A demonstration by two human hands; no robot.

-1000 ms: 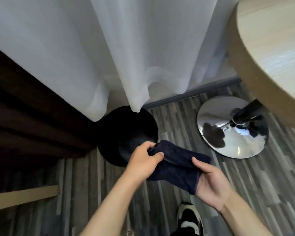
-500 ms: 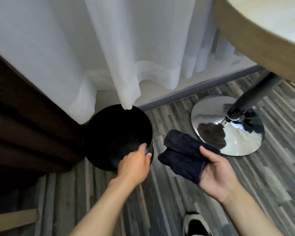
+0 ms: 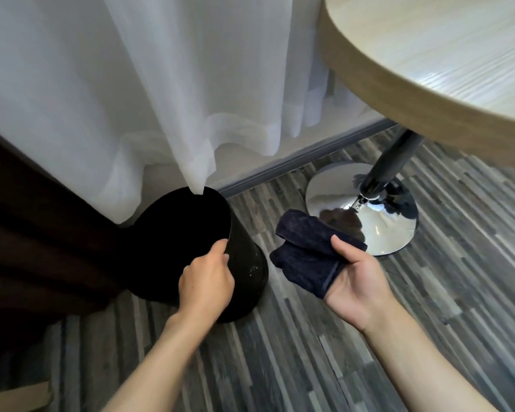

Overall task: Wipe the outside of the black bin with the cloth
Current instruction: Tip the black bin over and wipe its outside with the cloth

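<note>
Change: a second ago both hands held the cloth together in front of the bin; since then the left hand (image 3: 206, 282) has let go of the cloth and taken the bin's rim, and the bin now leans over.
Black bin (image 3: 244, 263): on the wood-pattern floor (image 3: 309, 367) below the hem of the white curtain (image 3: 161, 99), tilted with its mouth turned toward the dark drape (image 3: 42, 233) on the left; pale specks show on its outer wall.
Left hand: closed on the near rim of the bin, thumb on the outside, fingers curled over the edge.
Cloth (image 3: 306, 257): dark navy, folded and bunched, held in the air just right of the bin and not touching it.
Right hand (image 3: 354, 281): palm up, thumb pressed down on the cloth, fingers under it.
Surface (image 3: 443, 63): round, pale wood, upper right, on a dark post with a mirrored disc base (image 3: 378, 227) on the floor, behind the cloth.
</note>
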